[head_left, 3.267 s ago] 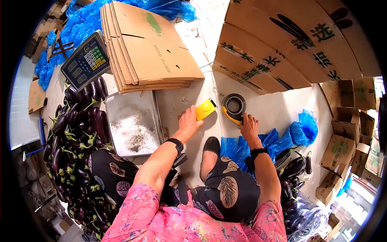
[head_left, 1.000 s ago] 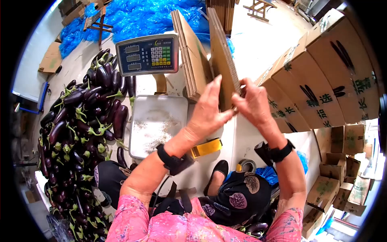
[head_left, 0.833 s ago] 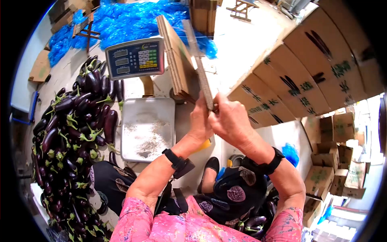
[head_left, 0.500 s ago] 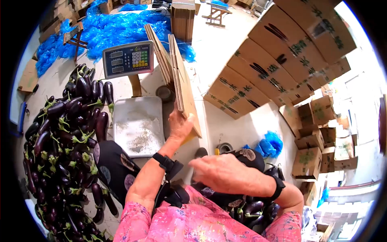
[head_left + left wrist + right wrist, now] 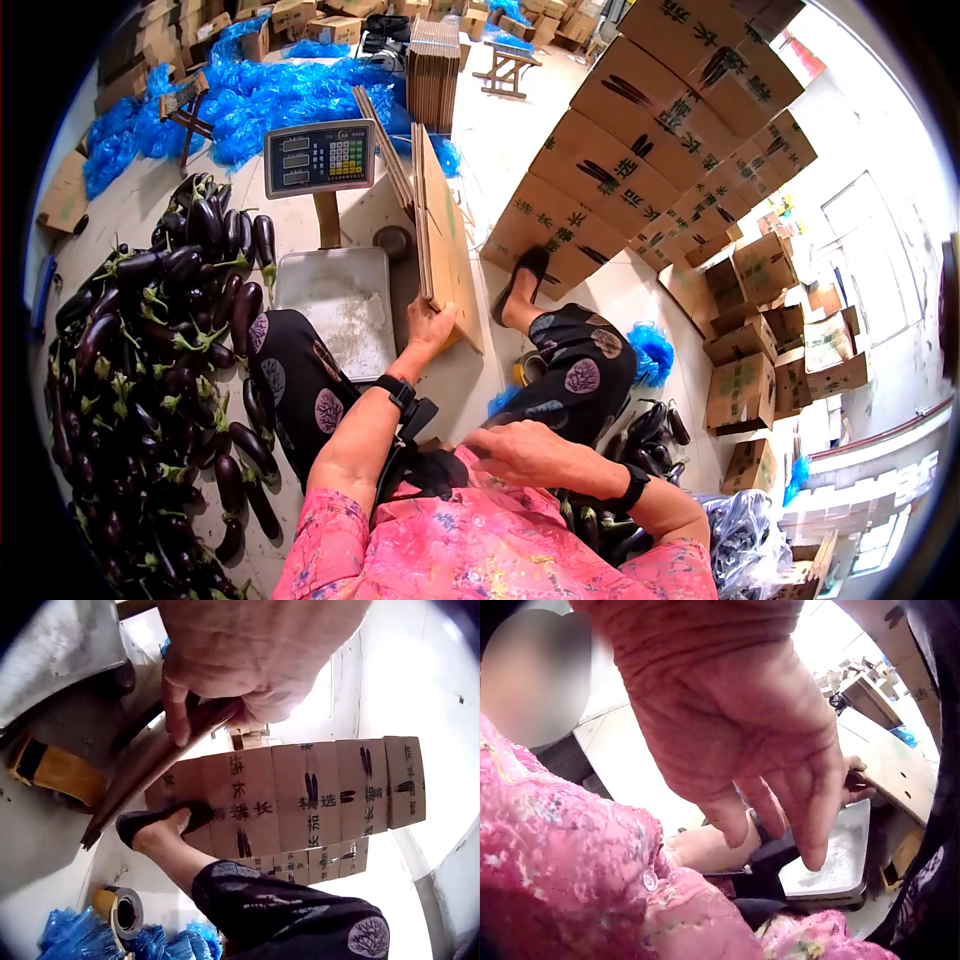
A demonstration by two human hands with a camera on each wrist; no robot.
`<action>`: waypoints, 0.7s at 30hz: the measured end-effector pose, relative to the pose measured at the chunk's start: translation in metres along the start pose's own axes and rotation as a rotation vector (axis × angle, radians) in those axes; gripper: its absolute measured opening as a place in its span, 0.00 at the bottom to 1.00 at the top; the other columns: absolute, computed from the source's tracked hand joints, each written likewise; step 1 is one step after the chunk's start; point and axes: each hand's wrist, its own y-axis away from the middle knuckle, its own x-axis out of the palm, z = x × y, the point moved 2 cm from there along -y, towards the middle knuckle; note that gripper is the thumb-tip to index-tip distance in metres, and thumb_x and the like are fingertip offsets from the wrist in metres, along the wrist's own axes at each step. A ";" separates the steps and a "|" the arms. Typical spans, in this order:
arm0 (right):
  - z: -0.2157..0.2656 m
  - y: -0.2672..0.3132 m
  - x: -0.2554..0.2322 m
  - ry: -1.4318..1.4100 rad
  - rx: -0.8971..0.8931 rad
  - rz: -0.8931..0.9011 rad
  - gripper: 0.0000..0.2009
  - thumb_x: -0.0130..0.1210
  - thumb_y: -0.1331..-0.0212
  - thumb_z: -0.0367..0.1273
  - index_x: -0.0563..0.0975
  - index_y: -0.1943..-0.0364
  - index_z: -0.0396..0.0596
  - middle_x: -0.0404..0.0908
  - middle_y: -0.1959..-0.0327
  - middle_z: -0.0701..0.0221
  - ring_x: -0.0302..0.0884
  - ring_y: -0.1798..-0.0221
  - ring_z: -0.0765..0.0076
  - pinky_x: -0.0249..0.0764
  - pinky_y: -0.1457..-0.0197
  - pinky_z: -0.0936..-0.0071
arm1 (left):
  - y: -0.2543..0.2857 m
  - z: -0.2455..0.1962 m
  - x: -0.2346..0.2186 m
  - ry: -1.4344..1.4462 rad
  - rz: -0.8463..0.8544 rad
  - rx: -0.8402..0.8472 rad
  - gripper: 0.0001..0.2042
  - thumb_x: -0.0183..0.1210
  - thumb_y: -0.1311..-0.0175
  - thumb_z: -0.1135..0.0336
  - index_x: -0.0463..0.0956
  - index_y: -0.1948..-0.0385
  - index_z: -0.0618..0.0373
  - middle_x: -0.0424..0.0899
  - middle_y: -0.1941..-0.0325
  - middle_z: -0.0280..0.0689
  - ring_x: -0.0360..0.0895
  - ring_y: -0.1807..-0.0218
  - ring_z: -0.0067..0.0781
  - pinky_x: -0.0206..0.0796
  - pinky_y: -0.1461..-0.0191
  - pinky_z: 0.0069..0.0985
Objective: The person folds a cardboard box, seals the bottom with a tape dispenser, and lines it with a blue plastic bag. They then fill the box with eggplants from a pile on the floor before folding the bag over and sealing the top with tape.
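Near the middle of the floor, we are seeing a flat brown folded cardboard carton (image 5: pixel 443 235) standing on its edge, its long axis running away from the person toward the other flattened cartons (image 5: pixel 385 150) leaning behind it. The left hand (image 5: pixel 430 327) is gripping the near lower corner of this carton; in the left wrist view the thumb and curled fingers (image 5: pixel 176 720) are clamping the thin cardboard edge (image 5: pixel 146 769) between them. So the carton is lying just ahead of and above these fingers, and the left hand is clearly the nearer one.

The right hand (image 5: pixel 520 452) is resting low, close to the pink flowered shirt (image 5: pixel 480 550), well apart from the carton. Its fingers (image 5: pixel 810 795) are hanging loose and slightly apart, holding nothing.

Just to the left of the carton, the grey metal scale tray (image 5: pixel 340 305) is lying on the floor, with the scale display on its post (image 5: pixel 320 157) behind it. Further left, we are seeing a big heap of dark purple eggplants (image 5: pixel 150 330). To the right, printed brown cardboard boxes (image 5: pixel 640 160) are standing stacked, and one foot in a black shoe (image 5: pixel 520 275) is touching the lowest box. Blue plastic bags (image 5: pixel 250 95) are lying at the back.
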 end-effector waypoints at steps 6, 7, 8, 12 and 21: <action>-0.010 -0.008 0.010 -0.023 -0.027 0.022 0.15 0.56 0.35 0.39 0.73 0.53 0.44 0.83 0.67 0.53 0.81 0.62 0.39 0.74 0.61 0.47 | 0.006 0.008 -0.003 -0.042 0.048 -0.035 0.16 0.57 0.49 0.61 0.79 0.62 0.63 0.86 0.63 0.53 0.83 0.57 0.58 0.75 0.53 0.40; -0.013 -0.009 0.011 -0.037 -0.040 0.006 0.15 0.56 0.35 0.39 0.73 0.53 0.44 0.83 0.67 0.53 0.81 0.62 0.39 0.74 0.60 0.47 | 0.006 0.010 -0.002 -0.031 0.051 -0.036 0.16 0.57 0.49 0.61 0.80 0.63 0.63 0.86 0.63 0.53 0.83 0.57 0.58 0.75 0.53 0.40; -0.018 -0.012 0.014 -0.053 -0.052 -0.010 0.15 0.56 0.36 0.39 0.73 0.54 0.44 0.83 0.67 0.53 0.81 0.61 0.39 0.74 0.60 0.48 | 0.006 0.012 -0.002 -0.021 0.056 -0.037 0.16 0.57 0.49 0.61 0.80 0.63 0.63 0.85 0.63 0.53 0.83 0.58 0.58 0.75 0.53 0.41; -0.031 -0.021 0.030 -0.097 -0.081 -0.061 0.14 0.56 0.36 0.39 0.72 0.54 0.44 0.83 0.68 0.53 0.80 0.62 0.39 0.74 0.60 0.48 | 0.006 0.026 0.003 -0.024 0.090 -0.029 0.15 0.56 0.49 0.62 0.81 0.64 0.63 0.85 0.65 0.53 0.83 0.59 0.59 0.75 0.54 0.41; -0.062 -0.042 0.039 -0.096 0.013 -0.005 0.19 0.54 0.34 0.42 0.74 0.45 0.45 0.83 0.65 0.48 0.80 0.60 0.37 0.75 0.58 0.48 | 0.011 0.041 0.004 -0.038 0.083 -0.040 0.14 0.57 0.48 0.63 0.80 0.66 0.65 0.85 0.69 0.53 0.84 0.63 0.54 0.75 0.58 0.40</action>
